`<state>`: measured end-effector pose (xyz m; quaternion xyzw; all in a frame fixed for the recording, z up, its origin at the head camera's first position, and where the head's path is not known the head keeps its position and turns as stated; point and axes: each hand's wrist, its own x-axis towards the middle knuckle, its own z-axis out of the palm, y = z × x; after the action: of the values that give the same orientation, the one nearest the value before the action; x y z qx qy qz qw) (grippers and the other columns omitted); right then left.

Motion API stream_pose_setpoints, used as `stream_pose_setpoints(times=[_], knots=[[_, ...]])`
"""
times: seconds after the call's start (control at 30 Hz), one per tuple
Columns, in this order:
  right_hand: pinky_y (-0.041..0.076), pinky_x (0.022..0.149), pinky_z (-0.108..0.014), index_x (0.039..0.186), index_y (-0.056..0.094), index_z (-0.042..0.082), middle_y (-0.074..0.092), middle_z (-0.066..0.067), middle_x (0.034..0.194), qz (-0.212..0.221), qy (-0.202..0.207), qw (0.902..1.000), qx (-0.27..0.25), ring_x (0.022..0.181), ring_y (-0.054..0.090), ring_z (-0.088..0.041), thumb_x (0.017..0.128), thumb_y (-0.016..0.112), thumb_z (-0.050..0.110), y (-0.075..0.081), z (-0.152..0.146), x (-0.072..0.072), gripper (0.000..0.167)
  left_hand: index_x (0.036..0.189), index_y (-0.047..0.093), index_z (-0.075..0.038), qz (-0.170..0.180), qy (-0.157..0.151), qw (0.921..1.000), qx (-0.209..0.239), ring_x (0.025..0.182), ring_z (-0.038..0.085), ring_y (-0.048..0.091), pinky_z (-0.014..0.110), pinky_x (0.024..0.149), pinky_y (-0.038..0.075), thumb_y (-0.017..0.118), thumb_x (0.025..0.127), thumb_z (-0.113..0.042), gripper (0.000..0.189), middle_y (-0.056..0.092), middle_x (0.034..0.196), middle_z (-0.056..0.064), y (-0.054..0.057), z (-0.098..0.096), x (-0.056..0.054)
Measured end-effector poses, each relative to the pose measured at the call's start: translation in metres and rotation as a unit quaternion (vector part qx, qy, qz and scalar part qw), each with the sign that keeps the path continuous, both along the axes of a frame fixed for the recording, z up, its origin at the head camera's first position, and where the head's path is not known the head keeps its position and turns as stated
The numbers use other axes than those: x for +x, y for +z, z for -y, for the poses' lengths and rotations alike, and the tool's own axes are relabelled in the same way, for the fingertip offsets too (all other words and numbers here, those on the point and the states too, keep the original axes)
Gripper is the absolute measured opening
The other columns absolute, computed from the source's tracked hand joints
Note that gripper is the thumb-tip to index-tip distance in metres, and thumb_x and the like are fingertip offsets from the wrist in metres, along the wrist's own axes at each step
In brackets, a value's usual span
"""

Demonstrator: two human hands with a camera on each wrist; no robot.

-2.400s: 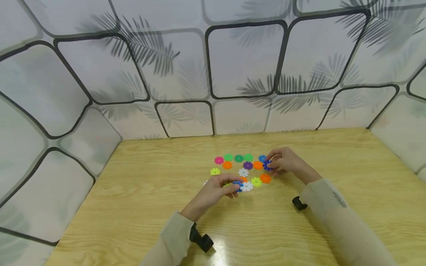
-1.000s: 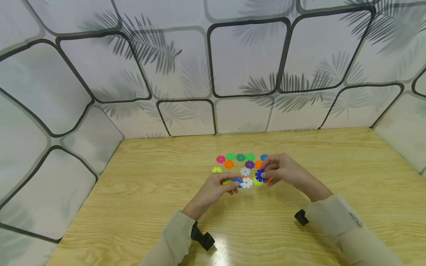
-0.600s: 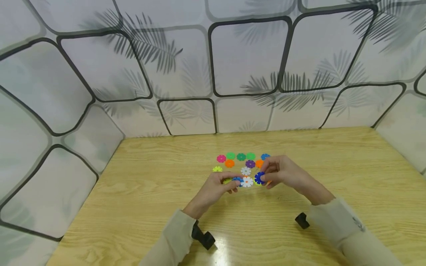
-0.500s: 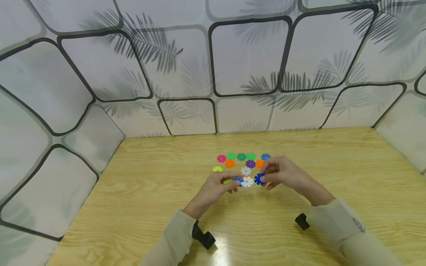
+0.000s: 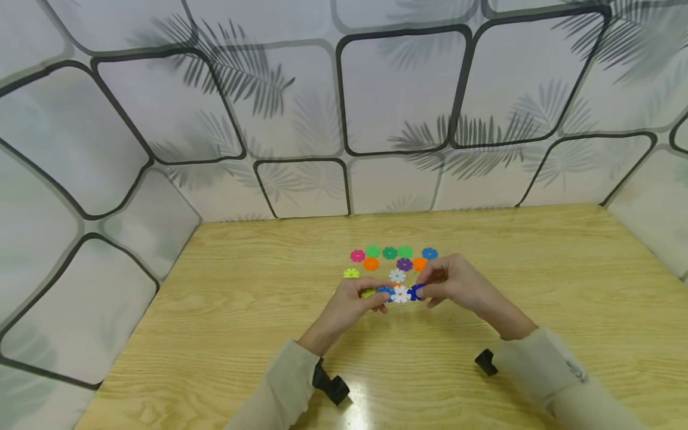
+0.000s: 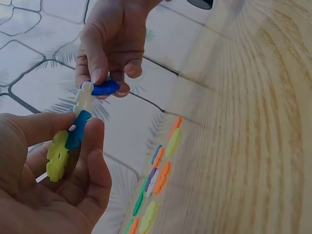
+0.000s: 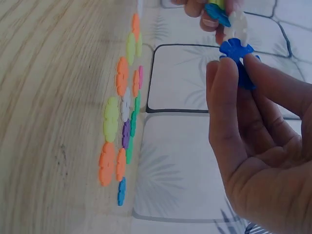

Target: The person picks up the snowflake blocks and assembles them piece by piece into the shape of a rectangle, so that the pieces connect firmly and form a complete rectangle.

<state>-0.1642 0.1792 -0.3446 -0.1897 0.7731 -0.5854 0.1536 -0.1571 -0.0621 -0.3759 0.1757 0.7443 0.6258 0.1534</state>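
Chain of notched discs, yellow then light blue then white, is pinched in the left hand, raised off the table. The right hand pinches a dark blue disc at the edge of the white disc; how deeply the slots mesh cannot be told. Joining them well probably means matching slot to slot, crossing the discs, and pushing straight while gripping close to the joint. Beyond, loose discs lie flat, with a leaf-patterned wall behind. No brand or writing is readable.
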Motion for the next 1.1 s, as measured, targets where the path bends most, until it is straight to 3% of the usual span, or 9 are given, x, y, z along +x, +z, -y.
stream_pose_setpoints(times=[0.17,0.37,0.6,0.73,0.9,1.0,1.1], knots=[[0.062,0.067,-0.039,0.087,0.069,-0.007,0.071,-0.014,0.084,-0.034,-0.035,0.9986,0.019,0.076,0.071,-0.034,0.088,0.070,-0.012,0.002,0.008,0.006,0.006,0.119,0.072,0.004,-0.023,0.023,0.9994,-0.008,0.077,0.012,0.067,0.034,0.080,0.055,0.065,0.100,-0.008,0.024,0.072,0.104,0.012,0.000,-0.002,0.003],[0.062,0.067,-0.039,0.087,0.069,-0.008,0.070,-0.011,0.082,-0.050,-0.056,0.9965,0.038,0.074,0.071,-0.032,0.087,0.070,-0.012,0.001,0.013,0.010,0.004,0.116,0.073,0.004,-0.044,0.039,0.9982,-0.012,0.073,0.010,0.067,0.020,0.060,0.042,0.067,0.098,-0.005,0.021,0.071,0.111,0.014,-0.002,-0.003,0.005],[0.062,0.066,-0.039,0.085,0.069,-0.008,0.069,-0.011,0.079,-0.057,-0.081,0.9939,0.049,0.071,0.071,-0.027,0.088,0.070,-0.012,-0.001,0.018,0.011,0.005,0.113,0.072,0.009,-0.070,0.047,0.9964,-0.004,0.074,0.023,0.071,0.021,0.055,0.036,0.066,0.097,-0.001,0.020,0.073,0.104,0.018,-0.006,-0.004,0.005],[0.061,0.065,-0.039,0.084,0.069,-0.009,0.070,-0.012,0.078,-0.067,-0.093,0.9922,0.048,0.069,0.071,-0.026,0.088,0.069,-0.013,-0.003,0.020,0.012,0.006,0.113,0.072,0.008,-0.058,0.061,0.9964,-0.007,0.073,0.022,0.071,0.020,0.052,0.033,0.066,0.097,-0.001,0.019,0.073,0.101,0.017,-0.006,-0.005,0.006],[0.062,0.066,-0.040,0.084,0.069,-0.007,0.071,-0.011,0.080,-0.078,-0.094,0.9911,0.052,0.071,0.071,-0.025,0.089,0.070,-0.011,-0.002,0.022,0.011,0.006,0.116,0.072,0.007,-0.032,0.069,0.9971,-0.006,0.074,0.013,0.068,0.020,0.065,0.047,0.065,0.099,-0.004,0.021,0.073,0.101,0.016,-0.003,-0.004,0.006],[0.061,0.067,-0.038,0.084,0.068,-0.006,0.070,-0.010,0.081,-0.079,-0.084,0.9921,0.049,0.073,0.070,-0.024,0.088,0.070,-0.011,-0.001,0.020,0.009,0.007,0.118,0.069,0.009,-0.019,0.059,0.9981,0.009,0.075,0.012,0.068,0.029,0.082,0.055,0.064,0.100,-0.004,0.023,0.072,0.100,0.017,-0.003,-0.003,0.005],[0.061,0.067,-0.036,0.084,0.066,-0.005,0.069,-0.010,0.082,-0.082,-0.068,0.9932,0.046,0.075,0.068,-0.022,0.088,0.069,-0.011,0.000,0.017,0.007,0.007,0.122,0.067,0.010,-0.007,0.043,0.9987,0.026,0.076,0.011,0.067,0.035,0.083,0.057,0.062,0.101,-0.005,0.026,0.072,0.099,0.014,-0.003,-0.003,0.004]])
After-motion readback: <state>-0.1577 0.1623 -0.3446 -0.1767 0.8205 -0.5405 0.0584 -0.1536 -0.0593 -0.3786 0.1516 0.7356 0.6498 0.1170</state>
